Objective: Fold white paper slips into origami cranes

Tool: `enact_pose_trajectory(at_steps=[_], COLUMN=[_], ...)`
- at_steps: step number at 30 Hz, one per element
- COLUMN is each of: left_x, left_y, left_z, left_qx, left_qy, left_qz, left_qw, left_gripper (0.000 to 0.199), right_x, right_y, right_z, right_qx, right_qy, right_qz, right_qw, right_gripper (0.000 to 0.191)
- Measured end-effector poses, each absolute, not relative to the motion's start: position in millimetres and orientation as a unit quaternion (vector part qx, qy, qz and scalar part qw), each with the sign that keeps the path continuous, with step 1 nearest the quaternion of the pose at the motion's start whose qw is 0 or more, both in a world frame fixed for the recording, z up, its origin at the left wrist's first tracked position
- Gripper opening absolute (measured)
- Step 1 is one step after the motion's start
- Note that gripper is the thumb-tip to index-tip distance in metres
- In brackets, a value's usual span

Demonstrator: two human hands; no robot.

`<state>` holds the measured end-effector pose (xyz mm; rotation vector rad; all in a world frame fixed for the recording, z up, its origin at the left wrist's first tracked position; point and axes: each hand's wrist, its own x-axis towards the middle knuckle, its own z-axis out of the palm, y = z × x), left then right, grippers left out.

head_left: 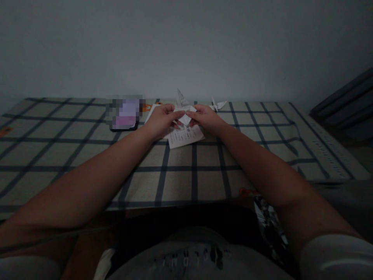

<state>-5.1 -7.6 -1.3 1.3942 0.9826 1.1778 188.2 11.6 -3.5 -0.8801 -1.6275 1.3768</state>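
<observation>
A folded piece of white paper [182, 102] with a pointed flap standing up is held between both hands above the table. My left hand [164, 119] pinches its left side, thumb on top. On its right side, my right hand [204, 117] grips it with thumb and fingers, the two thumb tips close together. Below the hands lies a printed sheet [185, 137], partly covered by them. Just behind my right hand rests a small folded paper figure [218, 105] with thin points.
A checked cloth [180, 177] covers the table, which meets a plain wall at the back. A phone [126, 114], partly blurred out, lies to the left of my hands. Dark slatted furniture [349, 109] stands at the far right.
</observation>
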Motion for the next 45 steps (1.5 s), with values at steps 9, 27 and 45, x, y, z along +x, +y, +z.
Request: enact_pose_trajectory(at_steps=[9,27,45], left_x=[-5,-3,-10], left_y=[-12,-16,-2], left_z=[3,7,-9], left_qx=[0.582,0.600,0.645], left_qy=[0.434,0.445,0.423], left_qz=[0.492,0.499,0.504], left_qw=[0.480,0.439,0.389], left_gripper=[0.020,0.018,0.031], right_x=[189,186,188], right_y=[11,-2,9], right_z=[-3,10,-3], right_qx=[-0.326,-0.402,-0.369], right_qy=[-0.635,-0.641,-0.646], right_qz=[0.580,0.526,0.553], right_qw=[0.393,0.389,0.375], right_gripper=[0.027,0.021,0.023])
